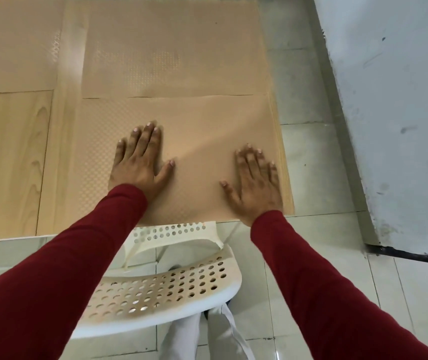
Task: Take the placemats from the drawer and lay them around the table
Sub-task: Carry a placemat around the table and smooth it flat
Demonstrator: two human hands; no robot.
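Observation:
A tan textured placemat (197, 131) lies flat at the near right corner of the light wooden table (7, 157). My left hand (140, 157) presses on its left half with straight, spread fingers. My right hand (255, 178) lies flat on its right half, close to the table's right edge. A second placemat (173, 50) lies just beyond it, their edges meeting. A third placemat (12, 45) covers the far left of the table. The drawer is out of view.
A white perforated plastic chair (166, 287) stands pushed against the table's near edge, between me and the table. Pale floor tiles (319, 178) run along the right side. A white wall (400, 100) with a dark base strip rises at the right.

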